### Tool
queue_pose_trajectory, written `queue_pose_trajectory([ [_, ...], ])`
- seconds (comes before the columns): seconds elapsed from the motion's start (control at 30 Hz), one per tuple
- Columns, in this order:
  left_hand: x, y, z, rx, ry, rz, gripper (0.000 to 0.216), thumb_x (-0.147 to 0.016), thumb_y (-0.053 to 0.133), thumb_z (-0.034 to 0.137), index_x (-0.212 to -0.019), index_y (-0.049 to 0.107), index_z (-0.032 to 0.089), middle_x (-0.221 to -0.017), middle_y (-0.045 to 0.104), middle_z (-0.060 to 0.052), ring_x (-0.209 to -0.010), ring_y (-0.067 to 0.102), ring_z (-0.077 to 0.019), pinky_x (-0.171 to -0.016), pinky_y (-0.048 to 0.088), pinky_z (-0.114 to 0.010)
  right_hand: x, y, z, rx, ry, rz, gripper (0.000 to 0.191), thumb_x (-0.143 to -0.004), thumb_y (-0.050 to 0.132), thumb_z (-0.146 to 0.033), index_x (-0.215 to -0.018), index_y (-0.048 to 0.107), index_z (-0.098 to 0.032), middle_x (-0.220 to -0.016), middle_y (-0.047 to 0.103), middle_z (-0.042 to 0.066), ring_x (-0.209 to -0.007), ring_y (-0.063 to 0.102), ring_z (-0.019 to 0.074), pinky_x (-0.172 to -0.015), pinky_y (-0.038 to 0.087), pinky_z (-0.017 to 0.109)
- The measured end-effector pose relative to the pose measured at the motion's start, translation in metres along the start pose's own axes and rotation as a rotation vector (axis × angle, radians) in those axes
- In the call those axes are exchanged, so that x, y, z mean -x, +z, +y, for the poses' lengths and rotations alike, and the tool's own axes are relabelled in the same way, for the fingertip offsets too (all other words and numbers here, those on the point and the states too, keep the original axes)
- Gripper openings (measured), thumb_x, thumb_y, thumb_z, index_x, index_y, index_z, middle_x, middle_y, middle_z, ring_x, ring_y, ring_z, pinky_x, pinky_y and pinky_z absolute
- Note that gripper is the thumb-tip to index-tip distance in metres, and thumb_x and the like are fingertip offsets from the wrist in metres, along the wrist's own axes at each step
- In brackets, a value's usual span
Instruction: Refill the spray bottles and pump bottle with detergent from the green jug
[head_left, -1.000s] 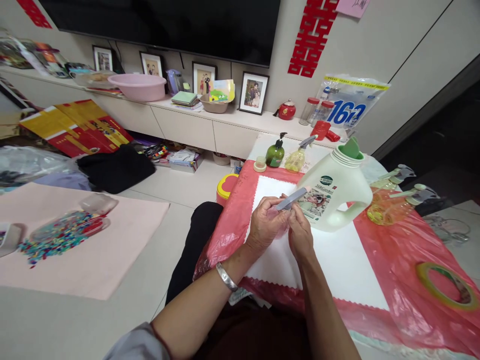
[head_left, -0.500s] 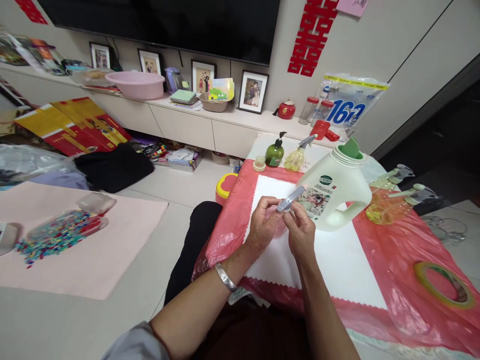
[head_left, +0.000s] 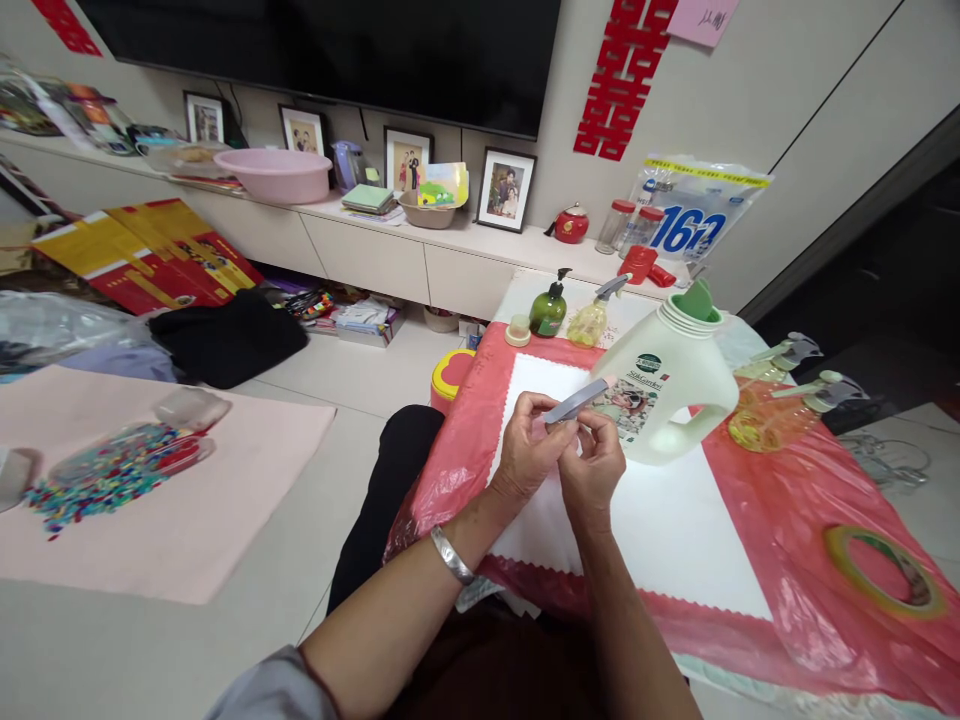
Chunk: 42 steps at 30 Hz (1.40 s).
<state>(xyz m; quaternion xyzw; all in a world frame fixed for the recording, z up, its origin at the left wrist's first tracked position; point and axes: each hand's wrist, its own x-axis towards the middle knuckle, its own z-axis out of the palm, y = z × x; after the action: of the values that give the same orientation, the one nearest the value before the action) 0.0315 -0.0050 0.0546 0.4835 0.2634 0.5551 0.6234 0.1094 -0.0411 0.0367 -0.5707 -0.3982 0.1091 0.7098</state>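
Note:
My left hand [head_left: 527, 446] and my right hand [head_left: 592, 465] meet over the white sheet, fingers closed round a grey spray head [head_left: 576, 400] with a pale pinkish tip. It slants up to the right. My fingers cover its underside, and a bit of pink shows beneath it between my hands. Just beyond my right hand stands a large pale green jug [head_left: 661, 385], uncapped, with a green funnel-like piece [head_left: 697, 300] in its mouth. Its round cap [head_left: 517, 330] appears to sit at the table's far left, beside a green pump bottle [head_left: 548, 312] and a yellowish spray bottle [head_left: 589, 325].
Two more spray bottles [head_left: 776, 425] are at the right, with a roll of tape [head_left: 885, 572] nearer me on the red plastic cover [head_left: 802, 640]. To the left, colourful small pieces [head_left: 112, 490] lie spilled on a pink sheet [head_left: 247, 520]. A cabinet [head_left: 367, 245] runs along the wall.
The spray head has turned a little flatter and shifted slightly left in my fingers. My right hand has moved slightly left with it.

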Motion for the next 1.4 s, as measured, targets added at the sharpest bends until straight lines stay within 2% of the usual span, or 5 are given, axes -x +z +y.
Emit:
queue_pose_trajectory([
  [0.3,0.0,-0.002,-0.003,-0.166,0.035,0.027,0.024,-0.075,0.074,0.024,-0.097,0.063,0.021,-0.099,0.064,-0.004,-0.099,0.061,-0.0203,-0.093,0.046,-0.035,-0.011,-0.021,-0.004,-0.067,0.078,-0.359,0.031,-0.089,0.058,-0.04,-0.113,0.067,-0.023,-0.111,0.063,0.006,-0.111,0.059,0.0238,-0.103,0.047,0.044],
  [0.4,-0.001,-0.002,-0.002,-0.128,0.02,0.009,0.024,-0.076,0.076,0.028,-0.096,0.064,0.02,-0.1,0.066,-0.006,-0.099,0.062,-0.0214,-0.094,0.046,-0.037,-0.016,-0.023,-0.002,-0.078,0.088,-0.408,0.036,-0.096,0.048,-0.046,-0.117,0.068,-0.024,-0.118,0.063,0.007,-0.117,0.056,0.0242,-0.108,0.043,0.044],
  [0.57,-0.002,-0.003,0.0,0.01,-0.048,-0.013,0.033,-0.074,0.081,0.038,-0.093,0.063,0.019,-0.099,0.067,-0.006,-0.098,0.063,-0.021,-0.094,0.047,-0.036,-0.02,-0.025,-0.002,-0.062,0.088,-0.445,0.033,-0.096,0.055,-0.045,-0.117,0.07,-0.025,-0.122,0.063,0.006,-0.12,0.055,0.0236,-0.109,0.04,0.041],
  [1.0,0.0,-0.004,0.005,0.094,-0.082,-0.011,0.02,-0.082,0.069,0.034,-0.094,0.061,0.02,-0.091,0.063,-0.002,-0.088,0.061,-0.017,-0.084,0.049,-0.03,-0.008,-0.01,-0.002,-0.013,0.102,-0.174,0.033,-0.077,0.075,-0.04,-0.101,0.065,-0.019,-0.099,0.066,0.005,-0.095,0.061,0.0209,-0.092,0.05,0.042],
  [1.4,-0.002,0.006,0.01,0.033,-0.075,0.013,0.033,-0.064,0.076,0.022,-0.089,0.055,0.02,-0.088,0.06,0.001,-0.083,0.061,-0.0156,-0.075,0.05,-0.028,0.001,0.0,0.006,0.058,0.045,0.012,0.028,-0.073,0.068,-0.027,-0.099,0.059,-0.021,-0.103,0.061,0.005,-0.098,0.06,0.0213,-0.095,0.05,0.045],
])
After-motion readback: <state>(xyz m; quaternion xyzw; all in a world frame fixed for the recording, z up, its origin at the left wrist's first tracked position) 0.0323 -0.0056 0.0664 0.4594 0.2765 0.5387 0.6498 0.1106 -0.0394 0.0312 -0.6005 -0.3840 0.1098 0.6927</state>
